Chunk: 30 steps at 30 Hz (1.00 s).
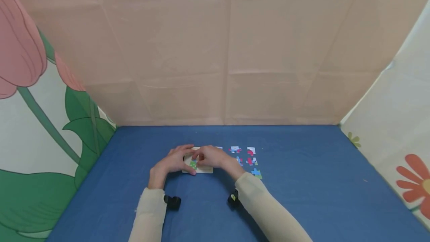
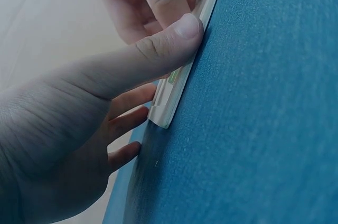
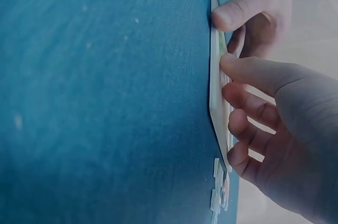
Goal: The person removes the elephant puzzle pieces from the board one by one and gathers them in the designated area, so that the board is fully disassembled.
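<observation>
A pale, thin puzzle board (image 1: 208, 170) lies on the blue table. My left hand (image 1: 173, 161) spans its left end and holds it, thumb on the near edge and fingers round the far side. In the left wrist view the thumb (image 2: 182, 36) overlaps the board's rim. My right hand (image 1: 211, 156) is over the board, its thumb and fingertips at a green puzzle piece (image 1: 193, 164) with light spots. In the right wrist view the thumb tip (image 3: 228, 64) meets that piece; the other fingers curl loosely along the board. The right hand hides much of the board's middle.
Right of the board, several loose puzzle pieces lie in two rough columns, among them a blue-and-green piece (image 1: 256, 173) and a white-and-pink piece (image 1: 251, 151). A beige sheet (image 1: 221, 66) rises behind the table; flower-printed sheets flank it.
</observation>
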Tool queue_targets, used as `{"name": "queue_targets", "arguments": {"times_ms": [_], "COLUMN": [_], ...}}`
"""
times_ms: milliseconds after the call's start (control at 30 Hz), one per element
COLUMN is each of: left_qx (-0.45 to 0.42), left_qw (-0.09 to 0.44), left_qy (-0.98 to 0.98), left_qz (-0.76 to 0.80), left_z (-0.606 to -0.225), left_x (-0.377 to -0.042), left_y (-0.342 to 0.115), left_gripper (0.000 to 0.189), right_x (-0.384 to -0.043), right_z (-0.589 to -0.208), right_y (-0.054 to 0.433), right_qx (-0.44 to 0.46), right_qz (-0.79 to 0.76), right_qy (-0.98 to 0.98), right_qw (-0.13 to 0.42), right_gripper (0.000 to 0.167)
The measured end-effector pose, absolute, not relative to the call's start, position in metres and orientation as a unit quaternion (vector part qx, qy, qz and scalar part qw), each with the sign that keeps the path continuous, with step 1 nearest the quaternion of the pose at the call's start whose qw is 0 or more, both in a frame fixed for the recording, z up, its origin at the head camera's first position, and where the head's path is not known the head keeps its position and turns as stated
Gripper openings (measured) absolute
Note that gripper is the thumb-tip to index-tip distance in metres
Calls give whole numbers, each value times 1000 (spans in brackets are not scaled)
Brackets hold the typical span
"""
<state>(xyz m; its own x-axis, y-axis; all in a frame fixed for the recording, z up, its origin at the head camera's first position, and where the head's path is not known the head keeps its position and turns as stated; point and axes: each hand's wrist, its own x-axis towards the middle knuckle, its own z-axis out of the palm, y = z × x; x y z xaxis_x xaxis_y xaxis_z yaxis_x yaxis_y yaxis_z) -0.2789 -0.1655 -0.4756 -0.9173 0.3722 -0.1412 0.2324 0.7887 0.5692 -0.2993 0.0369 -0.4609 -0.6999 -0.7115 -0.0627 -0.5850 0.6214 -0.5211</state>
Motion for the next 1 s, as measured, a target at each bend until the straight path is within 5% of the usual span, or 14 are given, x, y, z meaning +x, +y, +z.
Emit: {"name": "queue_targets", "arguments": {"times_ms": [1000], "left_qx": [164], "left_qw": [126], "left_qy": [936], "left_qz": [284], "left_z": [-476], "left_x": [-281], "left_y": [-166], "left_gripper": [91], "right_x": [-298], "right_z": [-465], "right_y": [34], "right_qx": [-359], "right_qz": [-283], "right_qy": [882], "right_qw": [111], "right_gripper": [20]}}
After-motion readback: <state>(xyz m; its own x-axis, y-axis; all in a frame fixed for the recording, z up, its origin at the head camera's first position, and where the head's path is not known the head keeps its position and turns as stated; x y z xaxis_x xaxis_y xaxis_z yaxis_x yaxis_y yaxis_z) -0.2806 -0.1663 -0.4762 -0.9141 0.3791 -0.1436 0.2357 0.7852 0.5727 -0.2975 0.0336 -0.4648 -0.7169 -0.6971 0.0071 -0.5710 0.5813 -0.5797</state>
